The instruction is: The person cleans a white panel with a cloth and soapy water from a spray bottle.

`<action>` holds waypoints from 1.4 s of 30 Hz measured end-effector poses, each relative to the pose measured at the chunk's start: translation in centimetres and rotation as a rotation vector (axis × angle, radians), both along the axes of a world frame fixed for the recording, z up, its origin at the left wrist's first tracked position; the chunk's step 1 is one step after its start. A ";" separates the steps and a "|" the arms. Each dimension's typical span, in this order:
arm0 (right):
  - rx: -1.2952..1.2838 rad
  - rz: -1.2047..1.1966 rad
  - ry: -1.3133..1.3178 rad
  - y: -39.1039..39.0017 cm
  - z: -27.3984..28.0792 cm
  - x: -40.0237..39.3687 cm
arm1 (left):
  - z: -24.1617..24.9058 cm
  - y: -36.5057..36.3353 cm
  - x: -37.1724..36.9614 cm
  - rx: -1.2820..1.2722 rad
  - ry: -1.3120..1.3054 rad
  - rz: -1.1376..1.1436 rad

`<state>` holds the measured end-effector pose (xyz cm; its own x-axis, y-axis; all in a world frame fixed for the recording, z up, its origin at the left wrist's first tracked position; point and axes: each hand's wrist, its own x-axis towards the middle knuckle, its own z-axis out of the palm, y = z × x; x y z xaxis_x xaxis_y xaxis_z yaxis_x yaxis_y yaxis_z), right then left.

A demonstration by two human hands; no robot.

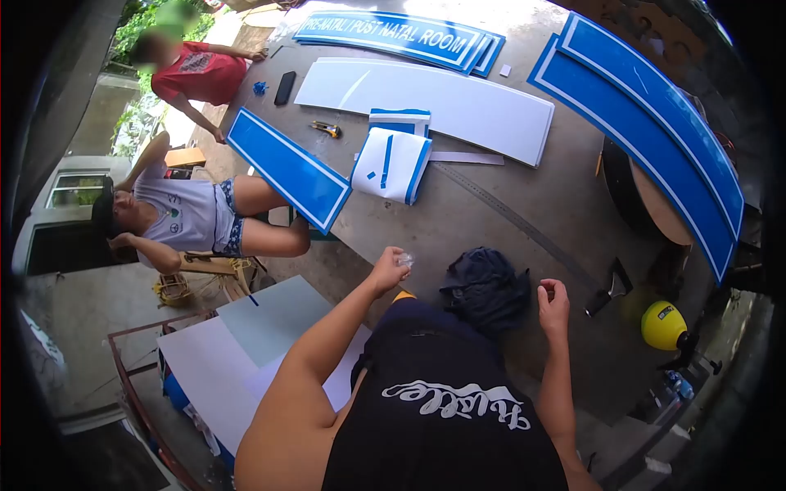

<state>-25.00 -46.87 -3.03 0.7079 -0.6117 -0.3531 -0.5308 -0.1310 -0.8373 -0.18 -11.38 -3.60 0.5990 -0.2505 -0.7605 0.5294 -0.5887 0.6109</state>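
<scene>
My left hand [390, 268] is closed around a small piece of clear, crumpled plastic [405, 259] near the table's front edge. To the right, my right hand [553, 299] is raised with its fingers curled and apart, holding nothing that shows. Between the two hands lies a dark bunched cloth [486, 290]. Beyond them, a white and blue folded sheet [391, 165] rests on the grey table [458, 225], and a long metal ruler [524, 224] runs diagonally toward a black-handled scraper [610, 288].
Blue signs [286, 168] lie at the left and more blue panels [647, 131] at the right. White panels [434, 98], a cutter [326, 128] and a yellow round object [663, 326] are around. A person in red [201, 72] and a person in white [184, 213] are at the left.
</scene>
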 end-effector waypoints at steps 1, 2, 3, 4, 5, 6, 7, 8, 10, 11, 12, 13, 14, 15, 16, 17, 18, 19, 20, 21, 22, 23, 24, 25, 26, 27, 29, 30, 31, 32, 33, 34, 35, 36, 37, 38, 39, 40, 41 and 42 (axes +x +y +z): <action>-0.011 0.049 -0.005 0.3 0.5 0.9 | 0.0 2.3 0.5 0.010 -0.061 0.045; -0.041 0.097 0.020 0.4 1.3 2.0 | -0.1 4.4 1.0 0.013 -0.080 0.104; -0.064 0.113 0.013 0.7 2.0 3.0 | -0.2 6.2 1.8 0.014 -0.098 0.160; -0.087 0.128 0.009 1.1 2.8 4.1 | -0.2 7.7 2.4 0.014 -0.113 0.215; -0.109 0.140 0.007 1.8 3.5 5.0 | -0.3 9.2 2.7 0.000 -0.151 0.278; -0.107 0.123 0.022 2.7 4.4 5.9 | -0.5 10.3 3.1 -0.015 -0.184 0.335; -0.102 0.126 0.028 3.7 4.9 6.7 | -0.8 11.3 3.5 -0.032 -0.213 0.387; -0.098 0.124 0.038 4.8 5.3 7.3 | -1.3 12.1 3.9 -0.024 -0.240 0.447; -0.114 0.139 0.088 6.4 5.3 8.1 | -3.1 13.9 4.9 -0.064 -0.239 0.513; -0.125 0.157 0.126 7.4 4.3 8.1 | -4.1 14.8 5.7 -0.081 -0.240 0.537; -0.127 0.170 0.166 8.8 3.1 7.9 | -4.5 15.5 6.4 -0.099 -0.209 0.530; -0.131 0.150 0.215 10.3 1.8 7.4 | -4.1 16.3 7.3 -0.106 -0.169 0.501; -0.127 0.108 0.281 13.6 0.4 6.4 | -3.7 18.1 9.1 -0.107 -0.111 0.448; -0.131 0.085 0.336 14.8 -0.9 5.1 | -3.6 18.5 9.6 -0.114 -0.065 0.416; -0.039 0.051 0.393 16.0 -1.3 4.4 | -4.0 19.7 10.5 -0.150 -0.100 0.379; -0.117 0.035 0.414 17.3 -1.8 3.5 | -4.1 21.0 11.5 -0.132 -0.112 0.346; -0.198 0.012 0.438 18.8 -1.7 3.0 | -4.1 22.1 12.2 -0.137 -0.124 0.363; -0.284 -0.022 0.467 20.0 -1.2 2.6 | -4.0 23.2 13.0 -0.118 -0.128 0.356; -0.334 -0.066 0.473 20.2 -1.0 2.6 | -3.8 24.1 13.6 -0.107 -0.136 0.342; -0.383 -0.113 0.492 20.1 -0.5 2.5 | -4.5 25.4 14.2 -0.079 -0.121 0.327; -0.463 -0.122 0.482 20.1 0.9 3.1 | -4.4 26.3 14.3 -0.088 -0.094 0.304; -0.538 -0.116 0.459 19.8 2.1 4.2 | -4.2 26.9 14.5 -0.092 -0.083 0.293; -0.536 -0.100 0.470 19.1 2.4 4.9 | -4.4 27.3 14.4 -0.087 -0.053 0.278; -0.531 -0.068 0.467 18.9 2.3 5.3 | -4.2 27.9 14.1 -0.078 -0.033 0.280; -0.475 -0.055 0.519 19.3 2.0 5.4 | -4.0 28.5 13.5 -0.068 -0.026 0.307; -0.427 -0.017 0.559 19.2 1.5 6.0 | -3.5 28.7 12.2 -0.043 -0.041 0.318; -0.407 0.097 0.646 19.0 -1.5 7.3 | -2.0 28.9 10.2 0.014 -0.112 0.379; -0.411 0.093 0.618 18.6 -3.1 7.6 | -1.1 28.9 8.9 0.021 -0.093 0.391; -0.384 0.101 0.526 17.9 -4.2 7.7 | -0.3 29.1 7.4 0.031 -0.165 0.312; -0.380 0.166 0.511 17.8 -3.5 8.7 | 0.4 29.3 5.9 0.055 -0.172 0.268; -0.338 0.230 0.438 17.8 -2.3 10.0 | 0.8 29.7 4.4 0.048 -0.185 0.249; -0.305 0.296 0.358 18.6 -0.1 11.7 | 0.8 30.2 3.1 0.060 -0.190 0.225; -0.278 0.356 0.282 19.6 2.7 13.7 | 0.6 31.0 2.1 0.051 -0.168 0.232; -0.257 0.396 0.207 20.9 6.1 16.3 | -0.3 32.1 1.4 0.068 -0.132 0.251; -0.233 0.430 0.134 23.0 9.8 19.2 | -1.1 33.1 1.1 0.082 -0.094 0.264; -0.208 0.459 0.064 25.3 12.9 22.0 | -1.3 33.9 1.3 0.083 -0.064 0.331; -0.210 0.485 -0.004 27.4 15.2 25.0 | -1.6 34.6 1.7 0.083 -0.031 0.394; -0.211 0.510 -0.071 29.6 16.9 28.1 | -1.9 35.3 2.2 0.082 0.004 0.455; -0.252 0.538 -0.100 31.9 18.0 31.4 | -2.3 36.1 2.8 0.048 -0.014 0.489; -0.291 0.562 -0.130 34.3 18.4 35.0 | -2.6 37.0 3.5 0.016 -0.033 0.519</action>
<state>10.00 -12.58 15.35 0.9741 -0.1927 -0.1184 -0.2115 -0.5908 -0.7786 3.35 25.64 -6.23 0.6648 0.0967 -0.7407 0.7348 -0.2631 0.6251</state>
